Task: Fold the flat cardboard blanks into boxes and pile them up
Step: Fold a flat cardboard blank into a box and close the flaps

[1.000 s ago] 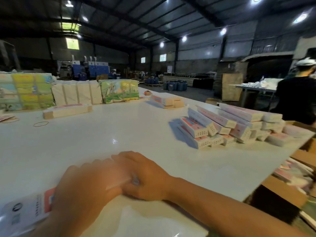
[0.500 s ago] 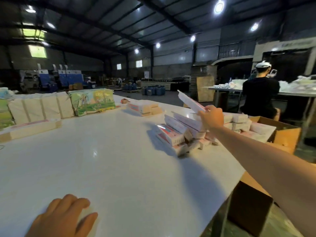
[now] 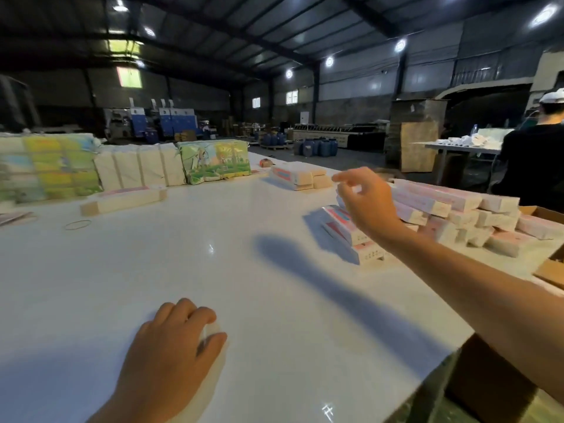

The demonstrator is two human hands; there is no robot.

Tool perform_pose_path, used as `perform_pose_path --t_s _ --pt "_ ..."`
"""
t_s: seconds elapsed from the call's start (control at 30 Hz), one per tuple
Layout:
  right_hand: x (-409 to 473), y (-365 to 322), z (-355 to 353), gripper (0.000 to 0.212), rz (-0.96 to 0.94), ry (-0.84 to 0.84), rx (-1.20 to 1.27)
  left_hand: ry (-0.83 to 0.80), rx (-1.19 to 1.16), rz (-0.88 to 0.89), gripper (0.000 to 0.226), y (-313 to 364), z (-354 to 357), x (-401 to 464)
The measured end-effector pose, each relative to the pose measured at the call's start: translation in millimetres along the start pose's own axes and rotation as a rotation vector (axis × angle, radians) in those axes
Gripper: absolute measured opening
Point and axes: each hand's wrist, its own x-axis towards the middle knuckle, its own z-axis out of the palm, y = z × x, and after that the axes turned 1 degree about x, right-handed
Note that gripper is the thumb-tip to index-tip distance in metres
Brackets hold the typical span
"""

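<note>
Right hand [image 3: 364, 203] hangs empty, fingers loosely spread, at centre right just over the box pile [image 3: 451, 215], while left hand [image 3: 171, 346] rests curled, empty, on the table [image 3: 152, 264] at lower centre.

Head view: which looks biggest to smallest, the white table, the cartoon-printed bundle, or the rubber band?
1. Table, fills most of the view.
2. Cartoon bundle, farther away, so likely bigger than it looks.
3. Rubber band, a thin loop.

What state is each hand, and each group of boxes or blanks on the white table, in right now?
Right hand: raised over the pile, open, empty.
Left hand: palm down on the white table.
Pile of folded boxes: stacked in layers.
Bundled flat blanks: upright, unfolded.
Rubber band: lying loose.
</note>
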Motion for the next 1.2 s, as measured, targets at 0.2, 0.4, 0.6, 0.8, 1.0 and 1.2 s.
perform_pose_path --t_s 0.2,0.4,0.6,0.8,1.0,1.2 --pt "-105.1 -38.3 73.3 0.019 -0.314 -0.733 -0.085 0.025 0.024 -0.029 0.031 -5.5 -1.0 -6.4" --pt "-117.5 -35.7 74.2 0.034 -0.425 -0.668 -0.058 -0.125 -0.045 -0.105 0.031 -7.0 -8.0 0.8" --pt "-114.8 -23.6 81.2 0.016 -0.469 -0.632 -0.037 -0.179 -0.006 -0.509 0.038 -88.4 -78.9 7.7" --pt "-112.9 -15.1 87.3 0.022 -0.502 -0.611 -0.046 -0.211 0.412 -1.122 0.061 -206.5 -148.6 -48.7" --pt "-113.0 -18.2 86.4 0.022 -0.53 -0.597 -0.061 -0.236 0.43 -1.19 0.089 -229.6 -143.0 -62.4" --pt "-112.8 -15.6 84.2 0.021 -0.486 -0.615 -0.052 -0.119 0.442 -1.138 0.06 -217.6 -144.7 -58.4"
